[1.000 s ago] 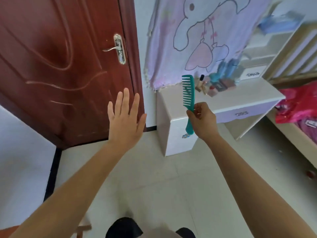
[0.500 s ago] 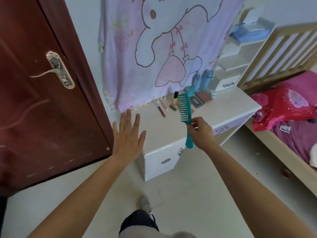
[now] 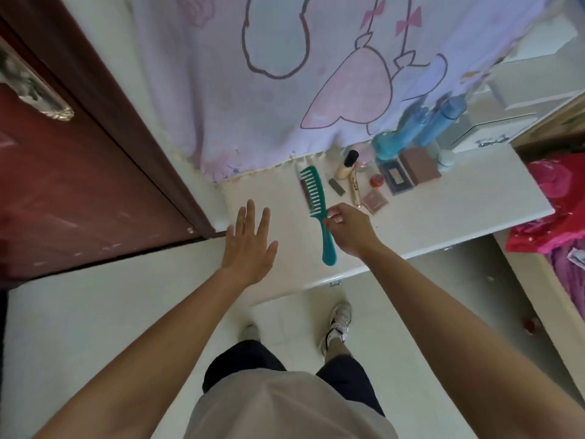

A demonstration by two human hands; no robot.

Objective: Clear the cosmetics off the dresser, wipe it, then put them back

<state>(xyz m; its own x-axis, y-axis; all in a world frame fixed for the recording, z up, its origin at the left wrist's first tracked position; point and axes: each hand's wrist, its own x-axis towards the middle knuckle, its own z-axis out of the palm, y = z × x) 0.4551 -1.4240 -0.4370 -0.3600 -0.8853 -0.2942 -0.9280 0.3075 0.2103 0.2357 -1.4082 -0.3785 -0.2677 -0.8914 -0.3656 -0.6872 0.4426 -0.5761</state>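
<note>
My right hand (image 3: 349, 231) pinches a teal wide-tooth comb (image 3: 317, 204) by its handle, above the white dresser top (image 3: 449, 204). My left hand (image 3: 250, 245) hovers flat with straight fingers over the dresser's left end and holds nothing. Cosmetics stand and lie along the back of the dresser: a foundation bottle with a black cap (image 3: 346, 163), a slim tube (image 3: 355, 188), a small red jar (image 3: 376, 180), a pink compact (image 3: 375, 201), a dark palette (image 3: 397, 177), a brown box (image 3: 419, 166) and tall blue bottles (image 3: 427, 128).
A lilac cartoon cloth (image 3: 285, 74) hangs over the mirror behind the dresser. The dark red door (image 3: 79, 191) stands at the left. A bed with pink bedding (image 3: 560, 204) lies at the right, and white shelves (image 3: 519, 99) rise behind the bottles.
I have walked up to the dresser, which now lies directly below my hands. The comb has come lower over its top. My left hand stays flat and empty.
</note>
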